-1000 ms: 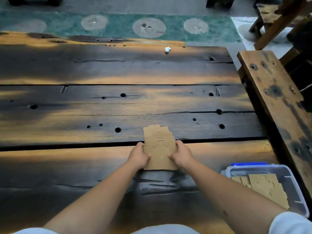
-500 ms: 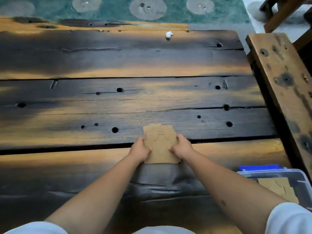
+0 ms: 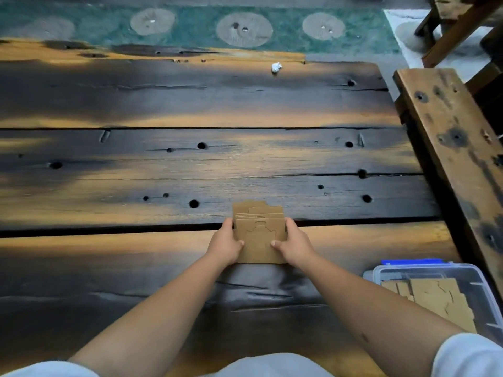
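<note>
Dark plank table (image 3: 163, 164), green rug (image 3: 190, 31) beyond. I see cardboard stack (image 3: 260, 240) at table centre, over gap between planks. Left hand (image 3: 224, 244) grips its left edge, right hand (image 3: 295, 244) its right edge, thumbs on top. Clear plastic box (image 3: 484, 289) with more cardboard at right

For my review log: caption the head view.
Left hand and right hand grip a cardboard stack on the wooden table, plastic bin alongside.
</note>
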{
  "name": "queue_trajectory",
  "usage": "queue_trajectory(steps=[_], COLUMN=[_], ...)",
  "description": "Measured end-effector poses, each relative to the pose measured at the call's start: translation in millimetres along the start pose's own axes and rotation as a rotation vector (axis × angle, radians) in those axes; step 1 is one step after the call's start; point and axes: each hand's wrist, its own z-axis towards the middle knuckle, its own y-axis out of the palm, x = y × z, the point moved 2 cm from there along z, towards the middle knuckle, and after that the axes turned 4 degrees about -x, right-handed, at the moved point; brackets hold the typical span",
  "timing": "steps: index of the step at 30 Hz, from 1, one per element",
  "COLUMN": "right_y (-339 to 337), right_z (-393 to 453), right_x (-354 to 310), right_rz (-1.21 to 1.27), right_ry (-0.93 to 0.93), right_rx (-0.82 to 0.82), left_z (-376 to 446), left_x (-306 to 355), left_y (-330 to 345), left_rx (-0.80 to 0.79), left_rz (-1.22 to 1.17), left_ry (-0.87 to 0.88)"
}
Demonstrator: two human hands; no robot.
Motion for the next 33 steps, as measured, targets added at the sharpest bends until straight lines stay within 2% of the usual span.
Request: queue_trajectory(steps=[12,16,21,33], right_y=[37,57,72,132], right_z=[-82,-111,-134,-174], right_x=[20,28,27,34], right_rz=[-0.057,-0.059,-0.034,-0.197], right_ry=[-0.136,-0.169,-0.202,-0.264], right_rx=[-0.039,-0.059,-0.029,0.078], left_z=[-95,-126,-147,-173], left_x=[-52,-71,-80,-145], left_y=[-4,-6,-13,-13], left_rx=[-0.026,-0.041,-0.013,0.022], left_rz=[-0.079,-0.016,0.048,0.076], left_ry=[0.107,0.140,0.185,0.221])
